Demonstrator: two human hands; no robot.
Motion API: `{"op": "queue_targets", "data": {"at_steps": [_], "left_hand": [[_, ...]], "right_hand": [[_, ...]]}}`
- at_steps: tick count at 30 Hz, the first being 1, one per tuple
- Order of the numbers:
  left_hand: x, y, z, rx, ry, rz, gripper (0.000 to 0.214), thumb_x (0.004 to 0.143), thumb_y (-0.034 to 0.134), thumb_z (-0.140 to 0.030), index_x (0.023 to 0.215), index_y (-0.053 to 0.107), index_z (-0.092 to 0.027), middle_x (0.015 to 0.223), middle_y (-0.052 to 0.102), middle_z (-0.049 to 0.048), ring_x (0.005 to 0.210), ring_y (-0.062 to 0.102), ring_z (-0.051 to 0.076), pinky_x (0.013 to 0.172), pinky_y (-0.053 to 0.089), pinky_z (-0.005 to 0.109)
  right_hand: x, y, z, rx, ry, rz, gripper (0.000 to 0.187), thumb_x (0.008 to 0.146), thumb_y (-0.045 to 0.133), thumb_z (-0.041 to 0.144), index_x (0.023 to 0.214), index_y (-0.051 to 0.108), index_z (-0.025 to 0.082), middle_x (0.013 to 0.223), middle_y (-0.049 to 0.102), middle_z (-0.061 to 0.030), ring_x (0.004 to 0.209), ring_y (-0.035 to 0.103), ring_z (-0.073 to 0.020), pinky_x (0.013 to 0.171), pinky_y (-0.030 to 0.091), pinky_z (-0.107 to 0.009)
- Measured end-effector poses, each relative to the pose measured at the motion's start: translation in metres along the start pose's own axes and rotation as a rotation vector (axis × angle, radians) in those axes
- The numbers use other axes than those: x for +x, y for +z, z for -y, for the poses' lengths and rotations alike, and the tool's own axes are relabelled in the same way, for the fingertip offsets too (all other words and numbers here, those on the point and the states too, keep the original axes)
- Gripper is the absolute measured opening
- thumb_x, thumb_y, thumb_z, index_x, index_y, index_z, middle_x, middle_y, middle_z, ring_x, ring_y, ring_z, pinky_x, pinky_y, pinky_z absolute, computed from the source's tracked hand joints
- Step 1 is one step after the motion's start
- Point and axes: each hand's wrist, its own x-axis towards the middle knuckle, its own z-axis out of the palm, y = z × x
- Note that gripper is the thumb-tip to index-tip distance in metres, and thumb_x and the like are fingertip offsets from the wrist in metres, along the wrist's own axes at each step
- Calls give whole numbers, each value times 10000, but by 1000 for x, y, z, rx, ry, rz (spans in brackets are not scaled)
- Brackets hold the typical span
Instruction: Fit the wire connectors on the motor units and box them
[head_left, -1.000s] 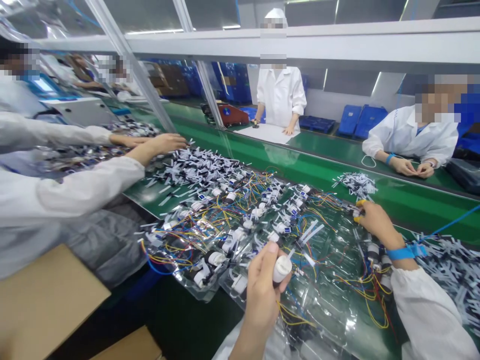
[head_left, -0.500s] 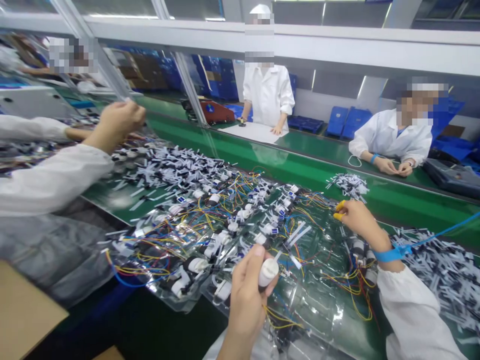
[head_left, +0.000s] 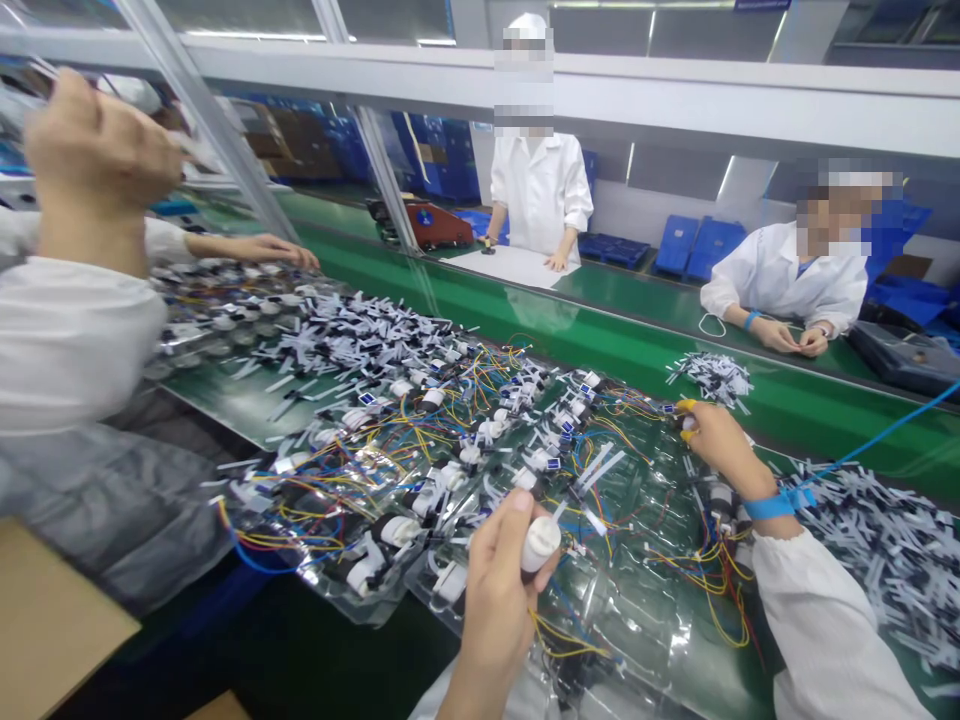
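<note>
Nothing can be read. The small blue-and-white labels [head_left: 367, 398] on the wired parts [head_left: 469, 455] are too small to make out, as is the blue sign [head_left: 762, 5] high above them.

Left hand [head_left: 499, 600] low and curled in a closed grip, right hand [head_left: 724, 445] stretched forward in a tight pinch.

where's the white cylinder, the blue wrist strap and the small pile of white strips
white cylinder [head_left: 540, 545], head view, on its body
blue wrist strap [head_left: 769, 507], head view, on the band at the wrist
white strip pile [head_left: 711, 378], head view, on the middle of the pile
</note>
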Motion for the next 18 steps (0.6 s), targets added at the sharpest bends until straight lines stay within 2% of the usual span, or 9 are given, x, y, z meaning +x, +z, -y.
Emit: {"op": "queue_targets", "data": {"at_steps": [7, 12, 18], "left_hand": [[4, -5, 8, -15, 11, -27, 533, 849, 765, -620, 652, 550, -174, 473, 376, -83, 393, 302, 40, 405, 233, 167], [3, -4, 2, -3, -7, 4, 526, 843, 774, -615, 662, 562, -170, 485, 397, -79, 407, 333, 42, 418, 261, 166], [2, 1, -1, -6, -14, -15, 577, 773, 812, -660, 624, 547, -169, 495, 391, -82, 397, 316, 32, 403, 250, 162]], "right_hand": [[-1, 5, 2, -40, 20, 33, 443, 907, 664, 131, 1350, 669, 120, 1114, 768, -169, 1041, 721, -296, 848, 507, -320], [-1, 6, 2, -33, -5, 35, 464, 902, 700, 141, 1364, 668, 154, 1093, 774, -136, 1075, 713, -283, 894, 499, -308], [-1, 5, 4, -25, -24, 15, 454, 910, 694, 135, 1363, 667, 132, 1177, 763, -164, 1130, 696, -306, 938, 500, -331]]}}
